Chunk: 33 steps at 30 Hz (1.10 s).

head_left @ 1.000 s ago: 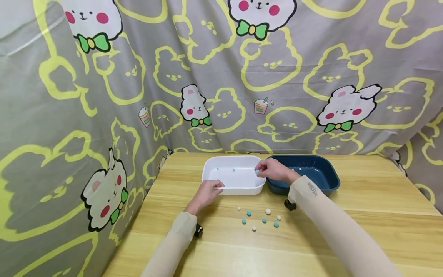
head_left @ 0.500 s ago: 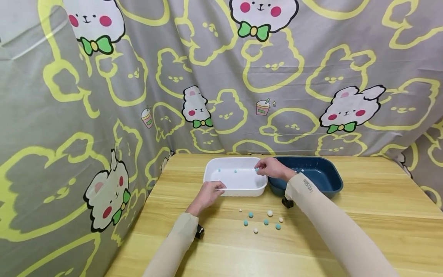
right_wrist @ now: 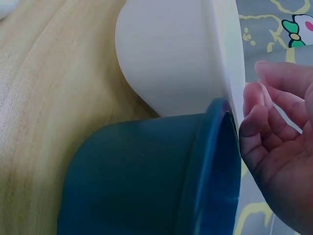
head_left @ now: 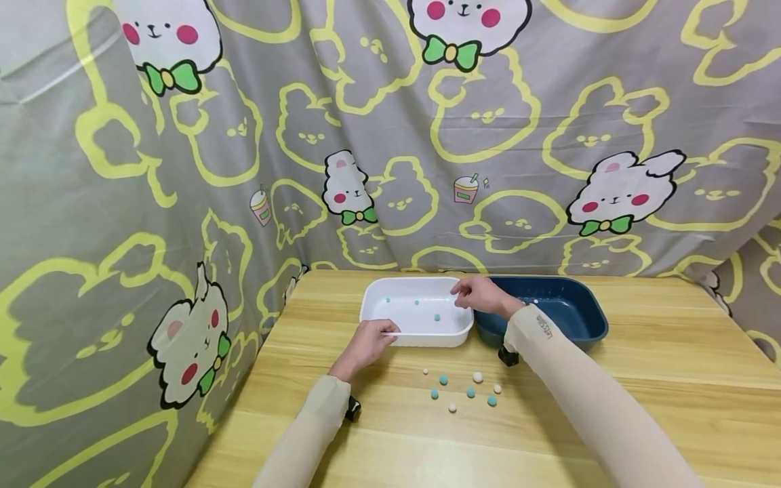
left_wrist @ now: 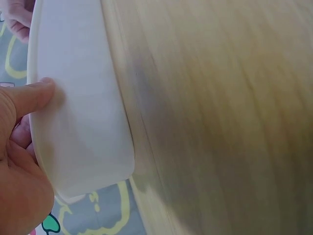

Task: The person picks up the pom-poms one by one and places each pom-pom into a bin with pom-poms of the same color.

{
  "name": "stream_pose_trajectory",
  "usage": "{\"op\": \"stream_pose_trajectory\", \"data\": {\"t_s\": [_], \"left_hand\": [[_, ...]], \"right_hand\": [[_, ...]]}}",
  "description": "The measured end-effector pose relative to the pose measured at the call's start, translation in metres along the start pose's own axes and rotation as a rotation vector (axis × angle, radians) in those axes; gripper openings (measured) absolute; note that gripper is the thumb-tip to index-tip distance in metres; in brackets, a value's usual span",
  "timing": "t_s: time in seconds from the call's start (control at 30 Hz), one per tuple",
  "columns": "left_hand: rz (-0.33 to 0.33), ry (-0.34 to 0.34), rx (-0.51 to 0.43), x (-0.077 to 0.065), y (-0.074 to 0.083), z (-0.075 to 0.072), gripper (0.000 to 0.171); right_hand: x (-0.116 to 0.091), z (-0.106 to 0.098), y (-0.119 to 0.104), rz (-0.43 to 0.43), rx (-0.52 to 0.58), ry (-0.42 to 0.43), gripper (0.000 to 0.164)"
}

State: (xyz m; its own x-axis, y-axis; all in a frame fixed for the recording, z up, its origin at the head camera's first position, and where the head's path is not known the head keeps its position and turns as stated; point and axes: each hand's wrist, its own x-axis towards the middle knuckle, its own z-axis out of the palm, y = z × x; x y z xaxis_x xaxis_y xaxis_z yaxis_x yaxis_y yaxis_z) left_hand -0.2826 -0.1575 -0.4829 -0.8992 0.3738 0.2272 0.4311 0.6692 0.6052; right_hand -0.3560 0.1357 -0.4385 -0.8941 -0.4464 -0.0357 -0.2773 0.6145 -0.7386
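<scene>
My left hand [head_left: 368,341] grips the near rim of the white plastic tub [head_left: 421,339]. In the left wrist view its thumb [left_wrist: 36,95] lies on the tub's outer wall, with the other fingers over the rim. My right hand [head_left: 478,296] hovers over the tub's right end, fingers loosely bent and nothing between them. Inside the tub lie three small blue balls, the nearest blue ball [head_left: 436,317] among them. Beside it stands a dark blue tub [head_left: 573,339], partly hidden by my right forearm, with a white ball [head_left: 535,301] visible in it.
Several loose balls lie on the wooden table [head_left: 403,440] in front of the tubs, including a blue ball [head_left: 491,401] and a white ball [head_left: 478,377]. A patterned grey curtain [head_left: 403,135] hangs behind and along the left side.
My right hand has let go of a blue ball, which now lies in the white tub. My left hand keeps its grip on the rim.
</scene>
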Motion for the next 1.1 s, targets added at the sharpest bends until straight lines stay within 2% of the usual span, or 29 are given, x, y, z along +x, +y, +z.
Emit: {"op": "stream_pose_trajectory", "data": {"t_s": [0.17, 0.4, 0.57, 0.73, 0.93, 1.1], "left_hand": [[0.003, -0.001, 0.005, 0.000, 0.001, 0.000, 0.005], [0.004, 0.002, 0.013, 0.000, 0.002, 0.001, 0.007], [0.007, 0.006, 0.012, 0.000, 0.001, 0.000, 0.009], [0.003, 0.011, 0.008, 0.001, 0.000, 0.000, 0.009], [-0.018, 0.012, 0.004, 0.000, 0.000, 0.001, 0.008], [-0.014, 0.006, -0.001, 0.001, 0.001, 0.001, 0.009]], "right_hand": [[-0.005, -0.003, -0.001, -0.011, -0.017, 0.004, 0.024], [-0.022, -0.009, -0.008, -0.073, -0.059, -0.006, 0.015], [-0.039, -0.013, -0.011, -0.083, -0.101, -0.009, 0.014], [-0.059, -0.017, -0.012, -0.101, -0.095, -0.008, 0.014], [-0.080, -0.016, -0.008, -0.162, -0.136, -0.009, 0.005], [-0.097, -0.012, -0.001, -0.200, -0.165, -0.015, 0.005]]}}
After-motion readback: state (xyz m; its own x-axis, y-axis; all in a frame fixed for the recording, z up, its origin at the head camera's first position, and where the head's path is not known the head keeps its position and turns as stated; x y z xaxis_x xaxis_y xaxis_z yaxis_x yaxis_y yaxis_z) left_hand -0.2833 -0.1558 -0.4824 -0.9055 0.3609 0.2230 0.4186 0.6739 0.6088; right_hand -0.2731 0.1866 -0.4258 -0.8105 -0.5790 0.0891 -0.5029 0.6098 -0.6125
